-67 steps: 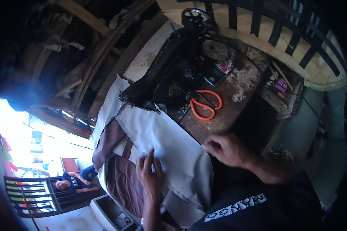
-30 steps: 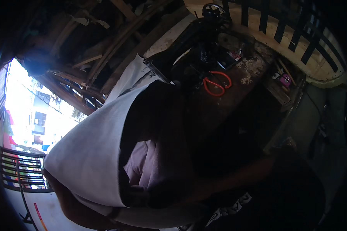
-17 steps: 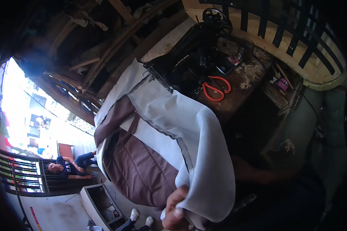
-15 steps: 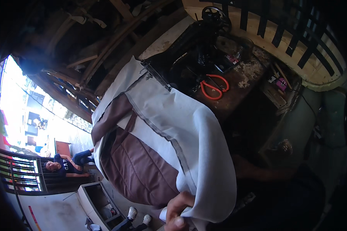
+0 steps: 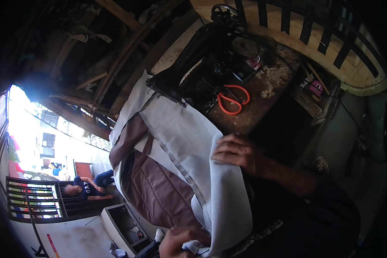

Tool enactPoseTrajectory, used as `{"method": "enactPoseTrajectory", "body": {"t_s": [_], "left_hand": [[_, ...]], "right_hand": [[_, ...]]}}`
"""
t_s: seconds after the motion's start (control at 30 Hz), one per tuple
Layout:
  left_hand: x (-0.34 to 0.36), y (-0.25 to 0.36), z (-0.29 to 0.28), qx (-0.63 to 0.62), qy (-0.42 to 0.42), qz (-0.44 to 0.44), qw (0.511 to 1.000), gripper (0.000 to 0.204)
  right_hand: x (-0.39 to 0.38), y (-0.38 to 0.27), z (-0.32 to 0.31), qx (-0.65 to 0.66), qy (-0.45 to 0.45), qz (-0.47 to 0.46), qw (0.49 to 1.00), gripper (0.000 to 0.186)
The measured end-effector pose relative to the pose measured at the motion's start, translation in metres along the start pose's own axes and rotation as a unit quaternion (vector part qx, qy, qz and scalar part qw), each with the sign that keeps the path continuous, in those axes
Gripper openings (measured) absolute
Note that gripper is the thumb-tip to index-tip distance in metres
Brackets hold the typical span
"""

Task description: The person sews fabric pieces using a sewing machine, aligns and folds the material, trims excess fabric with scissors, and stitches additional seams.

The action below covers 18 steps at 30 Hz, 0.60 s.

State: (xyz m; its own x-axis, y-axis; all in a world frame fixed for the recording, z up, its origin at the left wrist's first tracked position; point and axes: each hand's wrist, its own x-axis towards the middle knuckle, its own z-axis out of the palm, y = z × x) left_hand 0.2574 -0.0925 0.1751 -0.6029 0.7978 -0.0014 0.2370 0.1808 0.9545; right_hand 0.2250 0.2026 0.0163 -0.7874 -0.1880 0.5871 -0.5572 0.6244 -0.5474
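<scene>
A large sewn cover, brown quilted leatherette [image 5: 159, 189] with a white fabric backing [image 5: 189, 137], drapes from a black sewing machine [image 5: 210, 60] toward me. A dark seam runs along the white side. My left hand [image 5: 180, 241], at the bottom, is closed on the lower edge of the cover, where some white material bunches beside the fingers. My right hand [image 5: 238, 152] has its fingers curled over the right edge of the white backing; its thumb is hidden. Past it, orange-handled scissors [image 5: 230, 107] lie on the worn machine table [image 5: 262, 90].
A dark tray [image 5: 245, 71] sits near the machine. An open wooden drawer [image 5: 309, 101] holds a purple item [image 5: 316, 88]. At far left a person [image 5: 88, 187] sits by a barred railing [image 5: 34, 200]. An open-topped cabinet [image 5: 124, 225] stands below them.
My right hand has come up from behind the cover onto its right edge. The left hand has shifted slightly left, and the white backing lies flatter. The whole view has shifted a little.
</scene>
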Motion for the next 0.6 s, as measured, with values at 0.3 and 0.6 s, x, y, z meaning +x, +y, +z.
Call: {"method": "enactPoseTrajectory", "body": {"t_s": [0.3,0.6], "left_hand": [[0.171,-0.114,-0.043,0.330,0.104,-0.038,0.938,0.038],[0.212,-0.162,-0.031,0.416,0.022,-0.006,0.909,0.053]], "right_hand": [[-0.050,0.010,0.004,0.121,-0.075,0.060,0.988,0.035],[-0.062,0.010,-0.004,0.126,-0.074,0.105,0.984,0.038]]}}
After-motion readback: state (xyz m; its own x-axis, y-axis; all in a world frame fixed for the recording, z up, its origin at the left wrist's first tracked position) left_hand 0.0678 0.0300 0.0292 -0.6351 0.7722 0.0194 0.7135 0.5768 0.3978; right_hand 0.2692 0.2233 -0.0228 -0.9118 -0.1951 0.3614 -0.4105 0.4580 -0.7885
